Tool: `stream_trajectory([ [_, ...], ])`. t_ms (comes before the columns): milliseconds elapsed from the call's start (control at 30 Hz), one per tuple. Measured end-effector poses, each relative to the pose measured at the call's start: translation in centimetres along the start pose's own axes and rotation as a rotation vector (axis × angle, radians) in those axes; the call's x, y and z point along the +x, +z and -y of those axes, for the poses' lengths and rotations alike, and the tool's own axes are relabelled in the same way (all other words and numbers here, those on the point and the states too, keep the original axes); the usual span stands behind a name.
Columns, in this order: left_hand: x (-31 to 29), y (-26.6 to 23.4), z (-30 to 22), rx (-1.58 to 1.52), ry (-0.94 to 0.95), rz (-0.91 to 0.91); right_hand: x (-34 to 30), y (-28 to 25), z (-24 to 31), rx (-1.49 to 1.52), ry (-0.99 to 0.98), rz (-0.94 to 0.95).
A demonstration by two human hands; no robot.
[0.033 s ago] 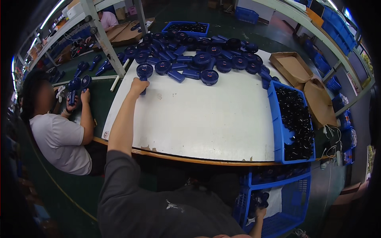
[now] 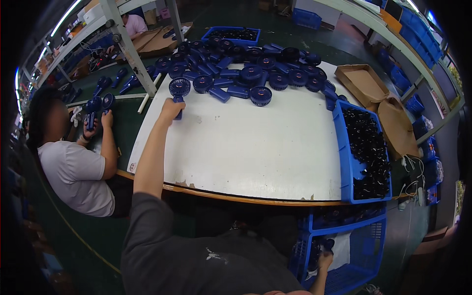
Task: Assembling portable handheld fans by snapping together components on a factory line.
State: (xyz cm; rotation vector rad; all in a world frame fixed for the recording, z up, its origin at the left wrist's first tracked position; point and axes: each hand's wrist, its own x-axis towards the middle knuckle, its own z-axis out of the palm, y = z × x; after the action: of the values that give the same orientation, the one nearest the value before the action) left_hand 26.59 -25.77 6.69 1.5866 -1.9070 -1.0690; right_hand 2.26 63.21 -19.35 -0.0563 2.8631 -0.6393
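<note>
My left hand is closed round the handle of a dark blue handheld fan at the left of the white tabletop. The fan's round head points away from me, beside the heap of similar fans along the far side. Low on the right, my right hand reaches into a blue plastic crate below the table edge. Its fingers are closed on another dark blue handheld fan; part of that fan is hidden by the hand and shadow.
A blue bin of small black parts stands at the table's right edge, with open cardboard boxes beyond it. Another blue tray is at the far end. At the left, a seated co-worker holds fans. A metal frame post rises nearby.
The view has shifted very slightly. Both hands keep their fans in nearly the same places.
</note>
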Motion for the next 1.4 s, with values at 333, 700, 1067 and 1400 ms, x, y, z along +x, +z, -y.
stream_trajectory([
  [333, -36.1, 15.1, -3.0, -1.397, 0.225, 0.516, -11.4, -2.2, 44.1, 1.026, -0.678, 0.937],
  [700, -33.6, 14.7, -4.3, -1.515, -0.151, 1.228, -11.3, -8.1, 50.4, 0.054, -1.263, 0.441],
  [1067, -34.3, 12.9, -3.7, -1.418, 0.098, 1.111, 21.9, -17.0, 41.3, -0.428, -0.577, -0.116],
  [1400, -34.3, 12.7, -3.5, -1.011, -0.099, 0.862, 23.4, -16.5, 41.8, 0.033, -0.680, -0.275],
])
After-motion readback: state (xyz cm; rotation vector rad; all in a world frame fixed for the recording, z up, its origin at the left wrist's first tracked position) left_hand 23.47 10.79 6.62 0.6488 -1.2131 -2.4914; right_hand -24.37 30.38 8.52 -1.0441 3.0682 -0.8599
